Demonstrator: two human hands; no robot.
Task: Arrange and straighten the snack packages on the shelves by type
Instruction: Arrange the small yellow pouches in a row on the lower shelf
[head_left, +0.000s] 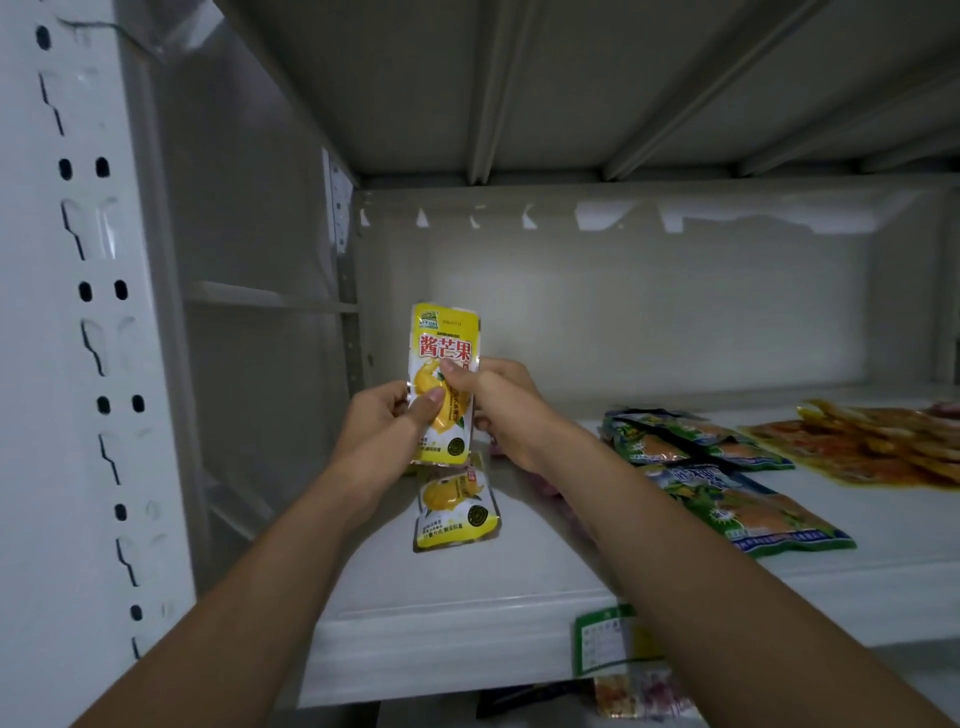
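Observation:
Both hands hold a yellow mango snack packet (444, 358) upright above the white shelf (467, 587). My left hand (387, 423) pinches its lower left edge with the thumb on the front. My right hand (498, 400) grips its right side, thumb across the front. A second yellow mango packet (457, 512) lies flat on the shelf just below them. Green and orange packets (727, 478) lie in a loose row to the right. Something pink shows under my right wrist, mostly hidden.
Orange-red clear packets (872, 447) lie at the far right of the shelf. A white perforated upright (88, 364) stands at the left. A green price label (605, 644) hangs on the shelf's front edge. More packets (639, 691) show on the level below.

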